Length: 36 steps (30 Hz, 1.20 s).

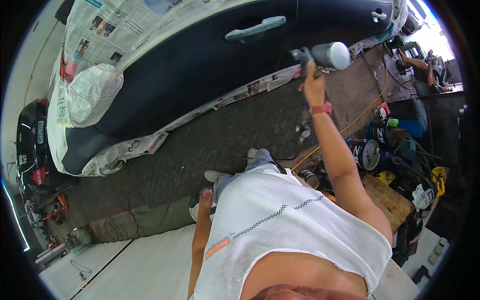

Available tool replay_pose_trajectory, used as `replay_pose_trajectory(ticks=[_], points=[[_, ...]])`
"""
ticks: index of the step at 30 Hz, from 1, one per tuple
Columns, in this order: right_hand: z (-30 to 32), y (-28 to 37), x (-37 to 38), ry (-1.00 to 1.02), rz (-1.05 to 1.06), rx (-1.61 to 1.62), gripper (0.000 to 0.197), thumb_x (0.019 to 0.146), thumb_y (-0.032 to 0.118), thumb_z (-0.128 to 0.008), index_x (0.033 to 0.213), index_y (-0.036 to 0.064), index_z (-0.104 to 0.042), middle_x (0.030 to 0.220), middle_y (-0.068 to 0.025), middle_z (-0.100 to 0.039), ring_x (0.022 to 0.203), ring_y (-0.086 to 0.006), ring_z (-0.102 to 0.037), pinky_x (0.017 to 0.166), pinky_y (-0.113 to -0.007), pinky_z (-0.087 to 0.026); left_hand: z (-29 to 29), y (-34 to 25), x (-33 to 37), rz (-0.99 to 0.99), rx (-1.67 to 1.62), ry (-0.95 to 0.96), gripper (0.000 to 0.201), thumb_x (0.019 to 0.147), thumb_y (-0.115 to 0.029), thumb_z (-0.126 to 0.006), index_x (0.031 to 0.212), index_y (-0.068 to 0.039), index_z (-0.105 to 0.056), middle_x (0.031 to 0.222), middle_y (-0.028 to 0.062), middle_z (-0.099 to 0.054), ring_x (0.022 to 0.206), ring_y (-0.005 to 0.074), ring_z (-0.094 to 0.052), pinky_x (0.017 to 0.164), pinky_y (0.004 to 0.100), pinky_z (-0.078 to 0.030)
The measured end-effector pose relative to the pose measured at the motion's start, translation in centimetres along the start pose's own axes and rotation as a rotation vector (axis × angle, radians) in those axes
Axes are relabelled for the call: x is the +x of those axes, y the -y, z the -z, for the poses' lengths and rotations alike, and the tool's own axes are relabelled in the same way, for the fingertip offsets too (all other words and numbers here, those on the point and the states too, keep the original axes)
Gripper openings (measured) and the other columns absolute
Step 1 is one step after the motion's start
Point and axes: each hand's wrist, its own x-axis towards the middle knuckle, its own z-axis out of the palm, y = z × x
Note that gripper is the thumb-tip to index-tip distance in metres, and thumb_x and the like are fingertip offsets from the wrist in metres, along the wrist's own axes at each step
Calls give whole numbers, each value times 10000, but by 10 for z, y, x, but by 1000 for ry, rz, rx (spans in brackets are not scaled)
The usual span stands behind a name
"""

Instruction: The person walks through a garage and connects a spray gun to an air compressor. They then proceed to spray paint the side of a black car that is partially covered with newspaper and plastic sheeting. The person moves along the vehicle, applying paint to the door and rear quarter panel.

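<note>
My right hand is closed around the handle of a spray gun with a pale grey paint cup. The gun is just off the lower side of a dark, matt car body, pointing toward it. A whitish, covered door handle is above and left of the gun. Newspaper masking covers the car's windows, mirror and lower edge. My left hand hangs low by my left side, away from the car, and its fingers are too small and foreshortened to make out.
A yellow hose runs over the floor at the right. Blue drums and a wooden board crowd that side. Thin red hose lies coiled at the left, near another dark car. At far right, a person's limb shows.
</note>
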Motion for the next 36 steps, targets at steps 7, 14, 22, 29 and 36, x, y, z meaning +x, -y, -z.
replay_pose_trajectory(ticks=[7,14,22,29,36], points=[[-95,-17,-101,436,187,164,381,1052,265,-518,1278,-26,-615,911,-65,-721,774,-114,-662,671,-271,-532,3,-6,22,61,11,-40,526,995,-347,-618,1368,16,-540,1298,159,-649,1228,255,-601,1030,328,-450],[-97,-49,-120,657,54,121,367,1045,256,-530,1219,-52,-629,894,-71,-718,740,-121,-652,676,-300,-540,-1,-38,7,18,-133,-118,549,1005,-383,-600,1374,17,-525,1328,143,-633,1231,246,-597,1056,337,-433],[-15,-89,-30,130,-129,-184,553,1038,491,-473,921,18,-734,853,-90,-741,679,-163,-652,531,-333,-503,-6,29,11,-121,148,-90,542,988,-442,-560,1314,-10,-566,1255,229,-645,1178,378,-610,1020,425,-467],[-8,-94,-16,-44,-61,-157,517,1055,492,-432,1153,19,-617,1037,-81,-708,855,-147,-656,527,-311,-507,-7,50,1,78,200,-109,610,976,-451,-554,1374,10,-536,1330,241,-612,1262,356,-582,1045,413,-459],[-113,-78,-111,441,-78,2,404,1077,350,-441,1214,4,-599,1066,-90,-701,871,-139,-668,474,-234,-477,10,-2,-49,226,-99,-193,584,967,-478,-544,1369,-56,-577,1305,199,-645,1243,347,-595,1044,399,-461]])
